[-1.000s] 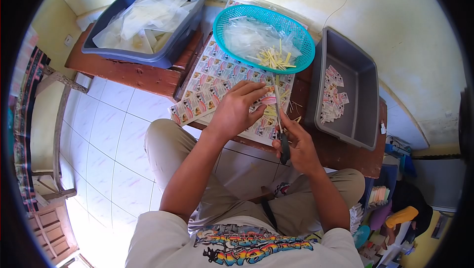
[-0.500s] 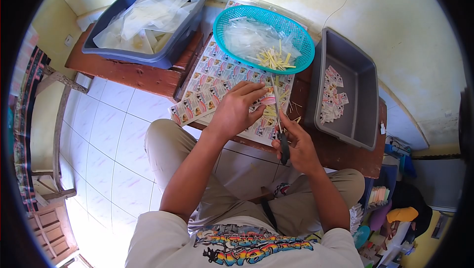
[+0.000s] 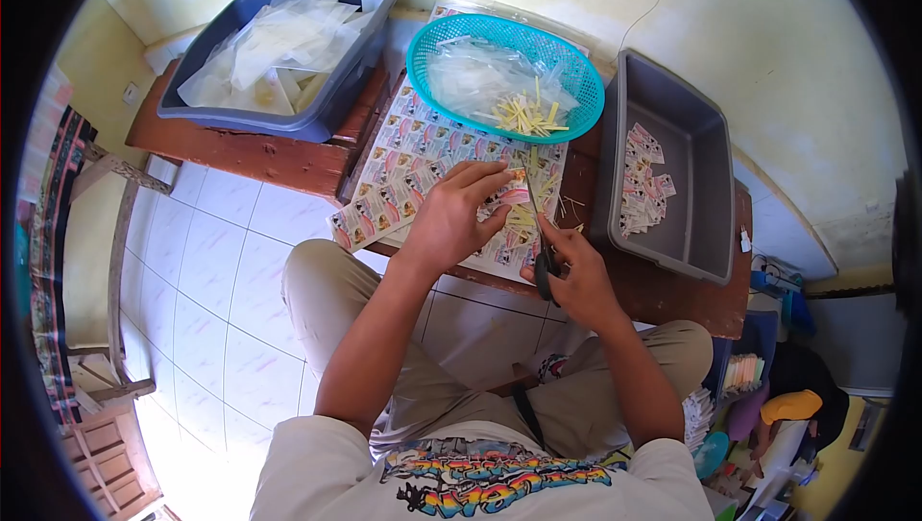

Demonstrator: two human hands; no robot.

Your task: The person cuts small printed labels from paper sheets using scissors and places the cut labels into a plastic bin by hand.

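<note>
My left hand (image 3: pixel 458 217) grips a strip of printed labels (image 3: pixel 511 192) between thumb and fingers, over the printed sheets (image 3: pixel 403 151). To its right, my right hand (image 3: pixel 574 276) holds black-handled scissors (image 3: pixel 544 266), their blades pointing away from me beside the strip's right end. Another printed strip (image 3: pixel 370 214) sticks out left of my left hand. Thin yellowish offcuts (image 3: pixel 545 175) lie on the sheets around the blades. Beyond my hands, a turquoise basket (image 3: pixel 594 103) holds clear plastic pieces and yellow offcuts.
A grey tub (image 3: pixel 715 161) with cut labels (image 3: pixel 642 180) stands at the right on the brown bench (image 3: pixel 663 305). At the left, a blue-grey tub (image 3: pixel 331 103) holds translucent sheets (image 3: pixel 288 36). Another person (image 3: pixel 792 406) is at the lower right.
The scissors have tilted slightly in my right hand, and their handles look wider apart. My left hand keeps its hold. The whole view has shifted a little, and the other person's arm has moved.
</note>
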